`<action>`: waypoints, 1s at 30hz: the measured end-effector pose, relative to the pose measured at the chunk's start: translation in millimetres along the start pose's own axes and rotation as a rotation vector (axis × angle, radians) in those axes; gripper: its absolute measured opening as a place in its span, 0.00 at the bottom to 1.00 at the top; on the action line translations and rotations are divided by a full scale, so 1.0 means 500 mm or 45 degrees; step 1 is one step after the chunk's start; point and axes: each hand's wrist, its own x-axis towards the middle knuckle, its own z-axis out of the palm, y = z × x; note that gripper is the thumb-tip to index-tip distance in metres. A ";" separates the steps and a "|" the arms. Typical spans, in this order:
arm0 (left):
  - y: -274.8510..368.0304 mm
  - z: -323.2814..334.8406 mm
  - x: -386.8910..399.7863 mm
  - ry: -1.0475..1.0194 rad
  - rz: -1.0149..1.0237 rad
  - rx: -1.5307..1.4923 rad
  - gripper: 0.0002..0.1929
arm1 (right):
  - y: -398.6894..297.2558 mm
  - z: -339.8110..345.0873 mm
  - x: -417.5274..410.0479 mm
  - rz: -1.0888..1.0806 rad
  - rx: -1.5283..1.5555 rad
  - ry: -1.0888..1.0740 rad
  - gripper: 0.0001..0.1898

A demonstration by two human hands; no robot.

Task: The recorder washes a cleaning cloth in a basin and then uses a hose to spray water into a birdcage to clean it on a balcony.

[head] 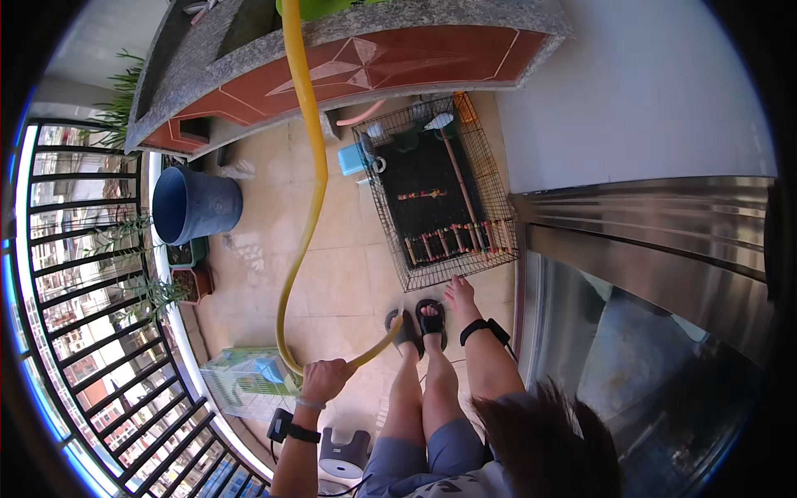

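Observation:
My left hand is closed around a yellow hose near its free end. The hose runs down from the stone sink counter at the top, bends at my hand, and its end points toward my slippered feet, with what looks like a little water at the mouth. My right hand holds nothing, its fingers partly spread, just beside the lower edge of a black wire cage. Inside the cage are a dark tray, a wooden perch and a small ladder with coloured beads.
Wet patches show on the tiled floor. A blue bucket and potted plants line the railing at left. A smaller cage and a grey stool stand near my left arm. A glass door is at right.

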 end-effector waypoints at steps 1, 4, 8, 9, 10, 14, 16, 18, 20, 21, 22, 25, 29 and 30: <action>0.018 -0.036 -0.005 0.088 0.028 -0.122 0.15 | -0.001 -0.020 0.040 0.014 0.119 0.078 0.22; 0.035 -0.078 -0.017 0.177 0.061 -0.271 0.13 | -0.003 -0.008 0.063 0.044 0.086 0.111 0.15; 0.064 -0.084 0.026 0.206 0.126 -0.269 0.14 | -0.010 0.033 0.051 0.048 0.206 0.244 0.10; 0.071 -0.081 0.039 0.222 0.146 -0.291 0.14 | -0.012 0.038 0.045 0.075 0.266 0.248 0.09; 0.079 -0.078 0.052 0.238 0.167 -0.313 0.14 | -0.015 0.048 0.041 0.089 0.385 0.290 0.07; 0.107 -0.068 0.080 0.269 0.194 -0.372 0.15 | -0.038 0.084 -0.004 0.075 0.724 0.339 0.09; 0.115 -0.073 0.077 0.266 0.172 -0.370 0.15 | -0.050 0.090 -0.034 0.024 0.747 0.294 0.09; 0.121 -0.087 0.072 0.264 0.166 -0.372 0.15 | -0.070 0.087 -0.061 -0.087 0.624 0.241 0.08; 0.120 -0.105 0.060 0.258 0.164 -0.382 0.15 | -0.095 0.081 -0.087 -0.182 0.528 0.323 0.09; 0.117 -0.113 0.053 0.266 0.170 -0.377 0.15 | -0.105 0.069 -0.101 -0.272 0.389 0.346 0.09; 0.111 -0.120 0.046 0.274 0.175 -0.371 0.15 | -0.112 0.051 -0.118 -0.333 0.222 0.439 0.09; 0.115 -0.146 0.036 0.294 0.194 -0.356 0.15 | -0.139 0.007 -0.160 -0.515 -0.124 0.674 0.11; 0.127 -0.173 0.023 0.253 0.159 -0.339 0.15 | -0.190 -0.010 -0.227 -0.595 -0.218 0.805 0.14; 0.130 -0.178 0.019 0.258 0.168 -0.354 0.15 | -0.198 -0.014 -0.235 -0.612 -0.261 0.835 0.14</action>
